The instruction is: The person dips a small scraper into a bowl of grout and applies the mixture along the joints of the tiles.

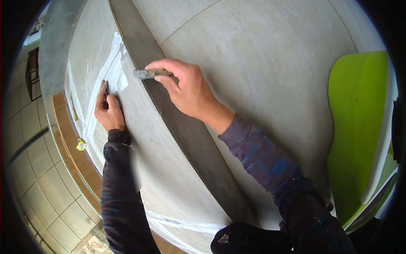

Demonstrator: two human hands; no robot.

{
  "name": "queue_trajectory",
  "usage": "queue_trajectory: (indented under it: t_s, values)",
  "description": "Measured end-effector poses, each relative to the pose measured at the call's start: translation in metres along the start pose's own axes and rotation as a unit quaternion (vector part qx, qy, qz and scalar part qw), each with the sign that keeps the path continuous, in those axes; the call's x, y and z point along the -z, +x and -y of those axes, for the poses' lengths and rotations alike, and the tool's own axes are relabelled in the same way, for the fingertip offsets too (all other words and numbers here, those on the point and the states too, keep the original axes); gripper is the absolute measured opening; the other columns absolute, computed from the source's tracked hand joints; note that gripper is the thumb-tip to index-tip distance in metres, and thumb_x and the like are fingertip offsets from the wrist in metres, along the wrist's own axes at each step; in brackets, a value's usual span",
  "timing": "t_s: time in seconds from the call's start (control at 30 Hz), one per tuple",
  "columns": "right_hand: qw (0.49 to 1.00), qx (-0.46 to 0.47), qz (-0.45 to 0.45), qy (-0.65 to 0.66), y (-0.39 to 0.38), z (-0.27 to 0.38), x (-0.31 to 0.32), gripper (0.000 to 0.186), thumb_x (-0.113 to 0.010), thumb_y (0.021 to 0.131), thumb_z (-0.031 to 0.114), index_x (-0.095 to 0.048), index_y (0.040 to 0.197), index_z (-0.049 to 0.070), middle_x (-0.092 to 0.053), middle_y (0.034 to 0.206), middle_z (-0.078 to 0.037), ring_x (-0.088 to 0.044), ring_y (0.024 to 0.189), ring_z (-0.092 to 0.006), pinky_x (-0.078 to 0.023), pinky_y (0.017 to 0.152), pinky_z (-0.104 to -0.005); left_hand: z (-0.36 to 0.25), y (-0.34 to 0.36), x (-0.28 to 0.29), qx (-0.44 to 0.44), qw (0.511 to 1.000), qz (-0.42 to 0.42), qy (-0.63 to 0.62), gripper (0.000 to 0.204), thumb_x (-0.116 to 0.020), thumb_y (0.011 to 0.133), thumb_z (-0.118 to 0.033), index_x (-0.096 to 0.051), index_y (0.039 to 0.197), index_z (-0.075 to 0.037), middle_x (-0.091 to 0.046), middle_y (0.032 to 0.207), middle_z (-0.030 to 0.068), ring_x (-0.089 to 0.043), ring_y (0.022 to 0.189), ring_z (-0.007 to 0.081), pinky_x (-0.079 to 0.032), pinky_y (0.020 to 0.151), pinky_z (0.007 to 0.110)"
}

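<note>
My right hand (pixel 186 89) grips a short, worn grey-and-brown tool (pixel 144 73) between thumb and fingers, at the edge of a dark grey strip (pixel 173 122), seemingly a step face. My left hand (pixel 109 112) rests on the pale grey slab (pixel 144 148) just left of it, fingertips pinched at a narrow seam; something dark shows between them, too hidden to name. A white smeared band (pixel 118 67) runs along that seam under and above my left fingers. More white streaks cross the slab near the bottom and along its left side.
A yellow object (pixel 80 144) lies at the slab's left. Beyond are a wooden strip (pixel 65 131) and a lower tiled floor (pixel 38 169). A large grey surface (pixel 258 59) spans the right, with a curved green object (pixel 355 110) at the far right. My dark-clothed leg shows at the bottom.
</note>
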State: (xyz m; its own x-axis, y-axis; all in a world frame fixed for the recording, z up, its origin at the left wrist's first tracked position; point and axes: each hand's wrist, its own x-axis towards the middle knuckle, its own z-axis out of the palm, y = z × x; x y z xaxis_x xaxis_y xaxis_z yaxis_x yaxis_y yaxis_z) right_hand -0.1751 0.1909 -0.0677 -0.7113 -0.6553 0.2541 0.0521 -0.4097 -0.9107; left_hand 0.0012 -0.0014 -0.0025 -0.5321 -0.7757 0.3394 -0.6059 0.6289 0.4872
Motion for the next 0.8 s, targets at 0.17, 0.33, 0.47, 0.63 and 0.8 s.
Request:
queue_trajectory:
  t_s: [0.17,0.33,0.47,0.63,0.8]
  values:
    - [0.997,-0.057,0.053,-0.009,-0.167,0.078,0.034,0.038,-0.068,0.087,-0.012,-0.071,0.123,0.002,-0.075,0.116,-0.013,-0.072,0.107,-0.0321,-0.062,0.086,-0.0389,0.000,-0.001,0.007,-0.008,1.000,-0.010,0.015,0.046,-0.053,0.092,-0.003,-0.070,0.134,0.004,-0.068,0.142,0.0173,-0.063,0.132,0.0236,-0.044,0.113,0.034]
    - [0.954,-0.288,0.051,0.066,-0.248,0.144,0.079,0.032,-0.069,0.096,-0.006,-0.068,0.127,-0.002,-0.073,0.122,-0.014,-0.070,0.111,-0.0220,-0.059,0.094,-0.0328,-0.002,-0.003,-0.004,0.009,1.000,-0.018,-0.018,0.044,-0.054,0.092,-0.004,-0.071,0.132,0.004,-0.069,0.140,0.0176,-0.064,0.131,0.0237,-0.046,0.112,0.034]
    - [0.919,-0.366,-0.062,0.129,-0.240,0.154,0.102,0.032,-0.066,0.102,-0.001,-0.062,0.133,-0.006,-0.071,0.123,-0.014,-0.068,0.112,-0.0169,-0.055,0.100,-0.0318,0.002,0.006,-0.005,0.007,0.999,-0.023,-0.035,0.040,-0.057,0.092,-0.008,-0.073,0.128,0.003,-0.070,0.138,0.0184,-0.064,0.131,0.0267,-0.047,0.111,0.035]
    - [0.924,-0.363,-0.080,0.093,-0.243,0.181,0.127,0.034,-0.066,0.102,-0.002,-0.060,0.136,-0.007,-0.071,0.121,-0.011,-0.067,0.112,-0.0138,-0.054,0.098,-0.0298,0.001,-0.004,-0.005,0.018,0.996,-0.088,-0.009,0.032,-0.064,0.093,-0.016,-0.075,0.117,0.002,-0.073,0.129,0.0208,-0.069,0.121,0.0327,-0.051,0.106,0.039]
    - [0.931,-0.349,-0.037,0.102,-0.300,0.194,0.151,0.034,-0.067,0.102,-0.001,-0.061,0.135,-0.006,-0.070,0.113,-0.006,-0.065,0.103,-0.0104,-0.053,0.093,-0.0270,-0.013,-0.023,-0.010,0.027,0.951,-0.239,0.194,0.018,-0.066,0.097,-0.020,-0.071,0.099,-0.003,-0.072,0.108,0.0121,-0.065,0.106,0.0364,-0.053,0.090,0.045]
